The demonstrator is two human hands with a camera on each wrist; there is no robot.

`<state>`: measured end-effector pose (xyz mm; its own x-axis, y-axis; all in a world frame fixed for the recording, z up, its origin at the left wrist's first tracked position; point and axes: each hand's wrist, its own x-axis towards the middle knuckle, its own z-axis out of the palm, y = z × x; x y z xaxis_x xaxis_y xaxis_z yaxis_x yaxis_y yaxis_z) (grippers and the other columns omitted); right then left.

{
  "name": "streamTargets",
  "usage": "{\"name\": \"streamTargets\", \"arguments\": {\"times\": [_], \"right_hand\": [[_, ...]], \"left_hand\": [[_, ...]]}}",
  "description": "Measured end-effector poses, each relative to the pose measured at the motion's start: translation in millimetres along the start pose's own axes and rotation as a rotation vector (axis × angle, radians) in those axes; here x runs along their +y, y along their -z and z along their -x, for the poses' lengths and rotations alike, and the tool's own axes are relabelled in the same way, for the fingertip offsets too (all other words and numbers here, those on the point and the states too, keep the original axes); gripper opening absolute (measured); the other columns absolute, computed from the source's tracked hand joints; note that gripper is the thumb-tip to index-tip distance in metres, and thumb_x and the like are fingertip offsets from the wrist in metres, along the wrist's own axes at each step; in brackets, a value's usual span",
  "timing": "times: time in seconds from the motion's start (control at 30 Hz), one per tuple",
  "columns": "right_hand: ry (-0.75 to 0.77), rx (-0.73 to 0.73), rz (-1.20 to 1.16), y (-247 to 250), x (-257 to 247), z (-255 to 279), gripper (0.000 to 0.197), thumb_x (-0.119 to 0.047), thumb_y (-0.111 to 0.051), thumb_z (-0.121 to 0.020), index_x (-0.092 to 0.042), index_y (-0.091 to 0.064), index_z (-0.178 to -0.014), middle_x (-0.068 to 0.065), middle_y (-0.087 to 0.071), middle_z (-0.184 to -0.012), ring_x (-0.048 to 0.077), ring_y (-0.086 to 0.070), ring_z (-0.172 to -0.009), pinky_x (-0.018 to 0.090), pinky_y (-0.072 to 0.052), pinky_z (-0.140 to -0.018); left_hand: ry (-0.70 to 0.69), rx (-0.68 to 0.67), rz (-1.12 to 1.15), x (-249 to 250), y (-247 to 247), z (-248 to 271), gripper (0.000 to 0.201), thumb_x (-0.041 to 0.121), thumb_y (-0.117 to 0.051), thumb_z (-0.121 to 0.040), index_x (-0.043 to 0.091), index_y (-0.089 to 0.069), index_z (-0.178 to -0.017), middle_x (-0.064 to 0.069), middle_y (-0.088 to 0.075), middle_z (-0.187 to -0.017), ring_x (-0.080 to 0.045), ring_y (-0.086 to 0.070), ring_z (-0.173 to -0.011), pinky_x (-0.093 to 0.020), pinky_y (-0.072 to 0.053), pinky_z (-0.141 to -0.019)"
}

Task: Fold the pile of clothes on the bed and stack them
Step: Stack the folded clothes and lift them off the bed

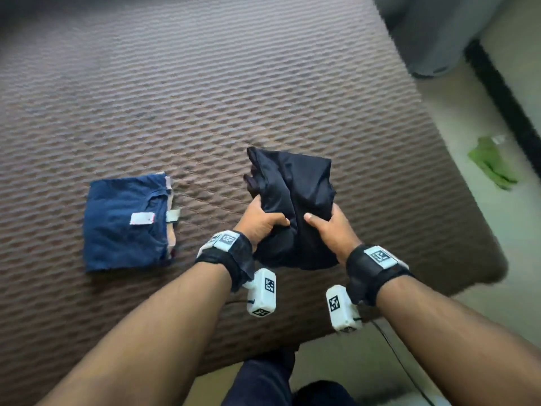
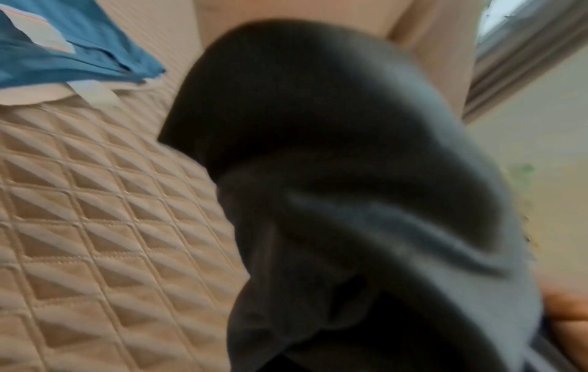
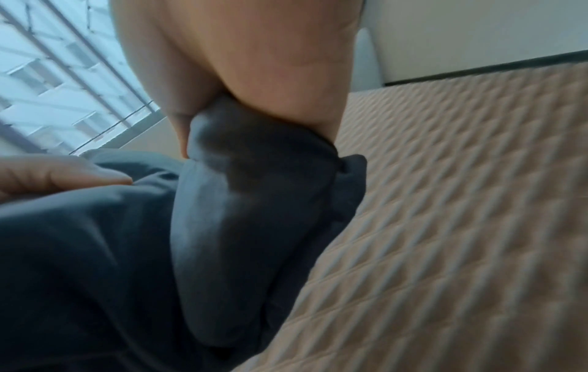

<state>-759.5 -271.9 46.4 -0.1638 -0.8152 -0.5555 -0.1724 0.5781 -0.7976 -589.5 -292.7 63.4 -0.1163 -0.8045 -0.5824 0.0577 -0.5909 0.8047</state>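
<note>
A folded black garment point(image 1: 295, 200) is held above the brown quilted bed point(image 1: 205, 98). My left hand point(image 1: 260, 221) grips its near left side, thumb on top and fingers underneath. My right hand point(image 1: 328, 227) grips its near right side the same way. The black garment point(image 2: 350, 188) fills the left wrist view, and the black garment point(image 3: 222, 226) bunches under my right palm point(image 3: 248, 63) in the right wrist view. A folded blue garment point(image 1: 126, 221) with a white label lies flat on the bed to the left; the blue garment point(image 2: 63, 45) shows at top left.
The bed's right edge and near corner point(image 1: 468, 259) border a pale floor. A green scrap point(image 1: 491, 162) lies on the floor at right. A grey curtain or cloth point(image 1: 433, 30) hangs at top right. My dark trouser leg point(image 1: 263, 376) stands at the bed's near edge.
</note>
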Motion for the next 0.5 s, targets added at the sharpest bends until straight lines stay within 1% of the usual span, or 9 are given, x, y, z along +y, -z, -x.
{"name": "streamTargets", "arguments": {"times": [0.03, 0.1, 0.13, 0.2, 0.23, 0.27, 0.37, 0.47, 0.5], "right_hand": [[-0.018, 0.041, -0.029, 20.7, 6.6, 13.9, 0.04, -0.019, -0.073, -0.084, -0.019, -0.055, -0.12, 0.005, -0.067, -0.119, 0.02, -0.063, -0.111, 0.046, -0.049, -0.102], [-0.04, 0.107, -0.089, 55.4, 23.8, 36.1, 0.041, -0.017, -0.074, -0.083, -0.02, -0.054, -0.119, 0.006, -0.067, -0.118, 0.02, -0.063, -0.11, 0.047, -0.049, -0.101], [-0.048, 0.147, -0.126, 77.2, 33.6, 52.3, 0.046, -0.018, -0.075, -0.081, -0.019, -0.053, -0.122, 0.005, -0.067, -0.118, 0.02, -0.064, -0.11, 0.046, -0.049, -0.102], [-0.075, 0.226, -0.208, 120.5, 57.3, 87.2, 0.062, -0.027, -0.077, -0.073, -0.023, -0.051, -0.129, -0.001, -0.068, -0.115, 0.017, -0.064, -0.107, 0.043, -0.049, -0.101], [-0.084, 0.27, -0.245, 141.2, 68.1, 108.8, 0.064, -0.025, -0.077, -0.074, -0.025, -0.049, -0.131, -0.004, -0.067, -0.113, 0.015, -0.064, -0.104, 0.04, -0.049, -0.1], [-0.082, 0.306, -0.281, 158.7, 80.8, 127.1, 0.063, -0.019, -0.076, -0.077, -0.027, -0.047, -0.132, -0.005, -0.066, -0.112, 0.014, -0.064, -0.103, 0.037, -0.048, -0.099], [-0.118, 0.452, -0.386, 213.5, 128.7, 203.6, 0.062, -0.007, -0.073, -0.082, -0.027, -0.045, -0.134, -0.004, -0.065, -0.115, 0.018, -0.062, -0.109, 0.039, -0.047, -0.101], [-0.188, 0.548, -0.495, 249.3, 185.4, 283.1, 0.055, -0.003, -0.067, -0.087, -0.025, -0.044, -0.132, -0.005, -0.064, -0.113, 0.021, -0.06, -0.113, 0.041, -0.047, -0.102], [-0.219, 0.586, -0.53, 257.4, 205.8, 309.5, 0.055, -0.004, -0.067, -0.088, -0.024, -0.043, -0.134, -0.004, -0.063, -0.114, 0.021, -0.06, -0.112, 0.041, -0.047, -0.101]], "left_hand": [[0.003, -0.059, -0.034, 0.4, -22.4, 6.9, 0.057, -0.006, -0.071, -0.056, 0.012, -0.057, -0.108, -0.007, -0.071, -0.102, -0.01, -0.069, -0.083, -0.019, -0.053, -0.068], [0.022, -0.148, -0.096, -3.3, -59.1, 17.6, 0.061, -0.002, -0.071, -0.053, 0.012, -0.058, -0.111, -0.006, -0.071, -0.103, -0.012, -0.069, -0.087, -0.021, -0.054, -0.07], [0.031, -0.197, -0.135, -6.4, -82.6, 26.3, 0.062, 0.0, -0.071, -0.051, 0.013, -0.058, -0.111, -0.004, -0.072, -0.103, -0.013, -0.069, -0.089, -0.023, -0.055, -0.071], [0.058, -0.291, -0.208, -16.8, -129.7, 47.1, 0.059, 0.002, -0.071, -0.051, 0.017, -0.06, -0.107, 0.0, -0.073, -0.097, -0.012, -0.07, -0.086, -0.022, -0.055, -0.068], [0.07, -0.339, -0.24, -23.9, -152.8, 59.0, 0.057, 0.001, -0.072, -0.052, 0.016, -0.06, -0.106, 0.0, -0.073, -0.094, -0.012, -0.07, -0.083, -0.022, -0.055, -0.066], [0.081, -0.382, -0.268, -31.4, -172.3, 70.7, 0.055, -0.002, -0.073, -0.054, 0.015, -0.06, -0.105, -0.001, -0.073, -0.092, -0.014, -0.07, -0.082, -0.023, -0.055, -0.064], [0.147, -0.535, -0.368, -66.0, -239.6, 121.0, 0.048, -0.013, -0.072, -0.069, 0.014, -0.059, -0.106, -0.003, -0.072, -0.089, -0.016, -0.071, -0.078, -0.023, -0.055, -0.059], [0.225, -0.683, -0.456, -113.8, -294.9, 171.9, 0.058, -0.006, -0.074, -0.059, 0.012, -0.059, -0.112, -0.007, -0.073, -0.096, -0.021, -0.071, -0.085, -0.029, -0.056, -0.063], [0.242, -0.733, -0.491, -132.6, -313.0, 189.9, 0.057, -0.008, -0.073, -0.062, 0.012, -0.059, -0.112, -0.008, -0.072, -0.098, -0.023, -0.07, -0.087, -0.029, -0.056, -0.064]]}}
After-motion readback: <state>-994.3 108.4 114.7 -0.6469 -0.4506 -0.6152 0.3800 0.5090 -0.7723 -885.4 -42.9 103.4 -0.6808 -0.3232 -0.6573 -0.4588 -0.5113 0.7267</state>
